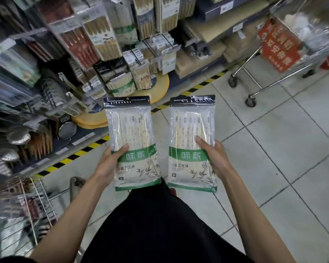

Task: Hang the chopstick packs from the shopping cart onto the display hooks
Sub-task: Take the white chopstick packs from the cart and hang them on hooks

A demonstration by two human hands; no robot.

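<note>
Both hands each hold a chopstick pack upright, thumbs in front.

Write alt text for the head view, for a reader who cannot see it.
A person holds two chopstick packs side by side: left pack in left hand, right pack in right hand. Stocked display hooks hang at upper left.

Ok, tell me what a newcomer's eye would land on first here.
Two matching green-banded packs stand out at centre, held side by side: the left pack in the left hand, the right pack in the right hand. Up left hang crowded rows of other chopstick packs. Top right stands a wire cart with a red sign.
</note>
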